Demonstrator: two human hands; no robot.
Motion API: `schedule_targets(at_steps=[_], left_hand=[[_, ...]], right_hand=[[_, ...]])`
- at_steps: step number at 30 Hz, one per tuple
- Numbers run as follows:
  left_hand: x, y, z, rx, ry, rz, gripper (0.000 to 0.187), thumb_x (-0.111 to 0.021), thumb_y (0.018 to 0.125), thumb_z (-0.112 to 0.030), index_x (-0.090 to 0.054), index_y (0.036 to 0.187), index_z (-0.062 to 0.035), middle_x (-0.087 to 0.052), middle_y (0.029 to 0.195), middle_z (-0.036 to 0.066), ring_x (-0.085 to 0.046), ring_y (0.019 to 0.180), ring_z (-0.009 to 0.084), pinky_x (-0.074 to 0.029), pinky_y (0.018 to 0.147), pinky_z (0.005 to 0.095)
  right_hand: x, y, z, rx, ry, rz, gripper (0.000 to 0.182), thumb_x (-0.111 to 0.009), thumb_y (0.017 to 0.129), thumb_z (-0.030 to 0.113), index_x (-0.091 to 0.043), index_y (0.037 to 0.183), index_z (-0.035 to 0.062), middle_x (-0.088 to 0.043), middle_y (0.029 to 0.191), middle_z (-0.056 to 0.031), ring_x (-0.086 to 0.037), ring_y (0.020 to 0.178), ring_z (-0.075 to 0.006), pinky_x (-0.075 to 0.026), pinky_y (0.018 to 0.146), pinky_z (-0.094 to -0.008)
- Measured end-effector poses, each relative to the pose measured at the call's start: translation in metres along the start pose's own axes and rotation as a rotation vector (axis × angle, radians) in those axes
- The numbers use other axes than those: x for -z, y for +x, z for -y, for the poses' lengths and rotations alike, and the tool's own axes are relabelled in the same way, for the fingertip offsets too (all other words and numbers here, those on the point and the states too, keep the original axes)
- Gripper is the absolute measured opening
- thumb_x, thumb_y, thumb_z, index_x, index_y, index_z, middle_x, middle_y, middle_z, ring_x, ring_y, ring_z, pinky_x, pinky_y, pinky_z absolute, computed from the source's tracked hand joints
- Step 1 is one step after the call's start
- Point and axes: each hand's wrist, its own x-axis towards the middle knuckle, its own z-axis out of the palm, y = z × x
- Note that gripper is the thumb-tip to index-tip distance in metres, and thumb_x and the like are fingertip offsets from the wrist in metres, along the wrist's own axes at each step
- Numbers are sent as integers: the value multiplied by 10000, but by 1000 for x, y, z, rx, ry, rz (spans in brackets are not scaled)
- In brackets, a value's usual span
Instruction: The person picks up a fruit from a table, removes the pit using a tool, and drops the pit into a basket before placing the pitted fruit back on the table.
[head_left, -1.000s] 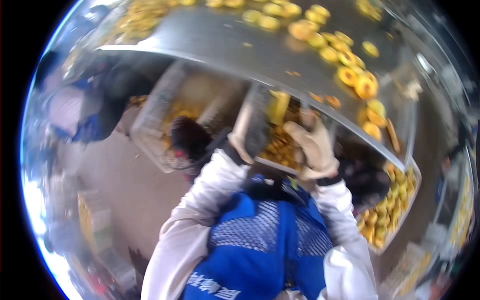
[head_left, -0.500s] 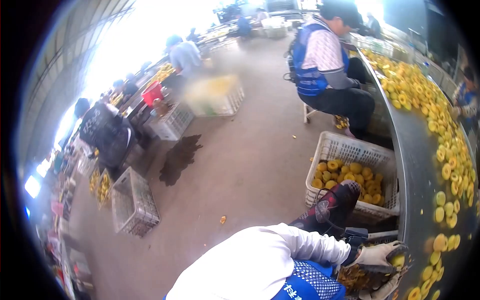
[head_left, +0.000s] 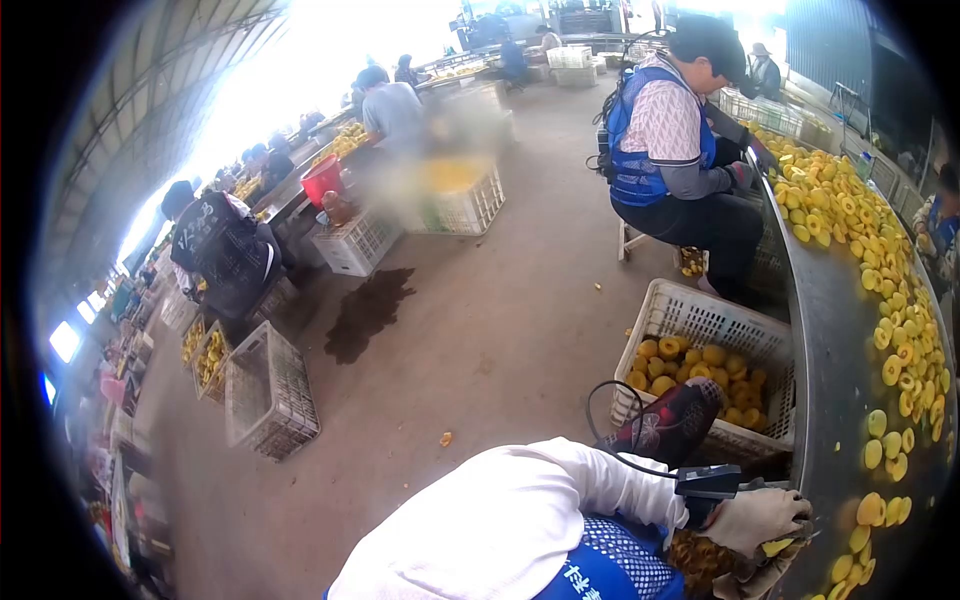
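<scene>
My left hand, in a pale work glove, is closed with its fingers curled down at the metal table's near edge. Just below it, my right hand is also gloved, mostly in shadow and partly covered by the left. Between the two hands shows a yellow peach piece, gripped by both; much of it is hidden. A brown, wet heap of peach scraps lies beside my hands, against the blue vest. Pitted yellow peach halves lie on the metal table to the right.
A white crate holding yellow peaches stands by my shoe. A co-worker in a blue vest sits farther up the table. Another crate stands on the floor at left, near a dark wet patch. A black cable loops over my arm.
My left hand has turned further over the peach, and less of the fruit shows. The view has shifted slightly. The co-worker's gloved hand now shows at the table edge.
</scene>
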Motion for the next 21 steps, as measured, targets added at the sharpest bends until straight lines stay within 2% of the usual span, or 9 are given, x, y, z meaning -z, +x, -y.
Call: schedule_targets(at_steps=[2, 6, 8, 11, 15, 17, 18, 20, 21], left_hand=[[29, -2, -22, -114, 189, 102, 621, -833, 586, -271, -669, 1133, -28, -530, 1275, 161, -552, 1147, 318, -488, 936, 395], [10, -7, -30, -70, 180, 53, 595, -807, 614, -277, -666, 1133, -21, -531, 1280, 174, -556, 1136, 317, -489, 930, 390], [-17, -5, -11, -44, -77, -37, 565, -789, 623, -257, -663, 1123, -27, -541, 1258, 188, -562, 1125, 327, -491, 923, 399], [-2, -7, -21, 38, -225, -29, 551, -784, 619, -253, -657, 1105, -26, -536, 1256, 203, -562, 1121, 348, -491, 917, 418], [12, -13, -31, 36, -234, -88, 568, -784, 616, -255, -642, 1116, -26, -524, 1266, 207, -558, 1120, 368, -491, 911, 435], [36, -19, -40, -116, -25, -64, 637, -794, 607, -272, -614, 1165, -24, -519, 1272, 198, -566, 1107, 368, -489, 919, 433], [27, -19, -41, -121, -27, -59, 637, -794, 607, -272, -614, 1165, -24, -519, 1272, 198, -566, 1107, 368, -489, 919, 433], [3, -21, -44, 110, -57, -239, 691, -802, 599, -258, -581, 1213, -29, -522, 1253, 192, -557, 1119, 374, -484, 934, 432], [28, -25, -27, -14, -389, -153, 742, -825, 633, -249, -538, 1277, -18, -516, 1303, 179, -551, 1179, 327, -476, 973, 403]], right_hand=[[0, -2, -1, 3, 1, 2, 650, -509, 1001, 316, -271, 1535, 32, -391, 1493, -162, -424, 1340, -270, -317, 1143, -372], [3, -5, 0, 10, -11, 10, 659, -513, 999, 317, -263, 1539, 34, -385, 1499, -164, -420, 1345, -273, -312, 1148, -374], [5, -6, -1, 11, -11, 7, 663, -515, 998, 318, -260, 1541, 36, -382, 1502, -165, -418, 1347, -274, -310, 1150, -376], [3, -8, -2, 13, -17, 18, 670, -518, 996, 318, -254, 1544, 38, -378, 1506, -166, -415, 1350, -276, -306, 1153, -378], [3, -8, -2, 22, -26, 12, 678, -522, 994, 319, -247, 1548, 41, -372, 1512, -168, -411, 1355, -278, -302, 1157, -380], [6, -13, -4, 31, -22, 2, 683, -524, 993, 319, -244, 1550, 42, -369, 1515, -169, -409, 1357, -280, -300, 1159, -381], [5, -14, -3, 30, -20, -7, 685, -525, 992, 320, -242, 1551, 43, -368, 1516, -170, -407, 1359, -280, -299, 1160, -382], [8, -16, -4, 51, -8, -23, 690, -527, 991, 320, -238, 1553, 44, -365, 1519, -171, -405, 1361, -282, -296, 1162, -383], [7, -20, -6, 83, -10, -21, 692, -528, 990, 320, -236, 1554, 45, -363, 1520, -171, -404, 1362, -282, -295, 1163, -384]])
